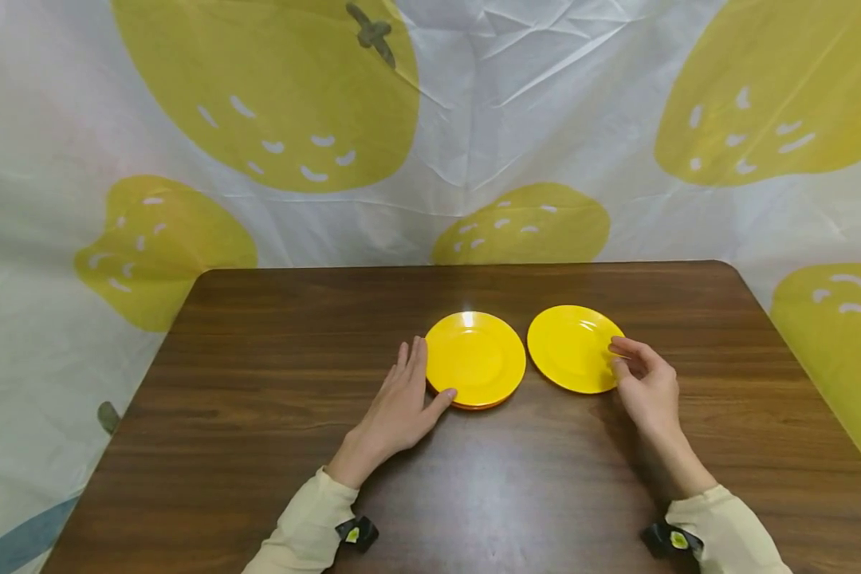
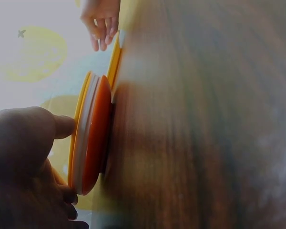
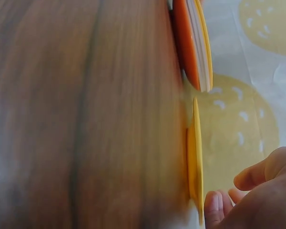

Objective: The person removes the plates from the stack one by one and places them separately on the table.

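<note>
A stack of plates stands on the table, with a yellow plate on top, pale rims in between and an orange plate lowest. My left hand lies along the left side of the stack, fingers fairly straight, its thumb touching the near rim. To the right of the stack, a single yellow plate lies flat on the tabletop. At that plate's right rim is my right hand, its fingers loosely bent. The right wrist view shows its thumb apart from the yellow plate.
The dark wooden table has rounded far corners. Behind it hangs a white cloth with large yellow fruit prints. A narrow gap separates the stack from the single plate.
</note>
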Demonstrator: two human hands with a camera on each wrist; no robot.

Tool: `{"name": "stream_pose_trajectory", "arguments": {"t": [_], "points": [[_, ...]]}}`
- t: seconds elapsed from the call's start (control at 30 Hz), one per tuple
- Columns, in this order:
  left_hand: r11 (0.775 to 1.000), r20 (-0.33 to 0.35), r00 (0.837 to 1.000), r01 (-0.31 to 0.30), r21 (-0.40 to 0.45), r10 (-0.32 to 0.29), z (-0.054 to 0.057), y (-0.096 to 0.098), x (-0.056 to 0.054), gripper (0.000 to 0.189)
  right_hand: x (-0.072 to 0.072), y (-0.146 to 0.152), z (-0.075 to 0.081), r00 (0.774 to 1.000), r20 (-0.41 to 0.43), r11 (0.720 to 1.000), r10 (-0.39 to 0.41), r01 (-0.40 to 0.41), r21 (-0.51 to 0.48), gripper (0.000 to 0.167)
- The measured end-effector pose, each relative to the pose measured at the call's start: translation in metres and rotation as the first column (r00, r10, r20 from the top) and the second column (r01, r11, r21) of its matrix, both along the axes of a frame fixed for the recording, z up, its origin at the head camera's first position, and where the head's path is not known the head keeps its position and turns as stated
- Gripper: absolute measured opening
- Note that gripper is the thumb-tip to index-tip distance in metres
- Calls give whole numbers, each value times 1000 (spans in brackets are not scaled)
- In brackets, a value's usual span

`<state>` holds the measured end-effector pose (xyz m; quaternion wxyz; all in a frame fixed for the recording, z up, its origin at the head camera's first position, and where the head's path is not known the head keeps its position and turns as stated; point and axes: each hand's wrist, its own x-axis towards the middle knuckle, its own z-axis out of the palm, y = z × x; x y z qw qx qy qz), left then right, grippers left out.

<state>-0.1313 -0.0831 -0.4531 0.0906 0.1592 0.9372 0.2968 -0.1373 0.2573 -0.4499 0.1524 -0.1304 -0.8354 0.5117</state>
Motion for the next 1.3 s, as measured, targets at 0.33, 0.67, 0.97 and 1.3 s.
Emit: {"name": "stream_pose_trajectory", "arguments": {"t": [0.33,0.67,0.97,1.3], "points": [[1000,15,1000,1,1,-1,3,0,0,90,1,-19,8,991,-10,991,133,-133,17,31],[1000,9,1000,5,2,-5,6,-2,-1,89,-2,-45,15,961,-22,961,274,-275,-38,32],[1000,23,1000,6,12,-7,5,-4,0,90,-2,-62,8,928,52,929,369,-367,-57,33],[999,31,999,13,40,-15,4,-7,-3,93,-3,-71,3,915,104,921,389,-384,-62,32]]}}
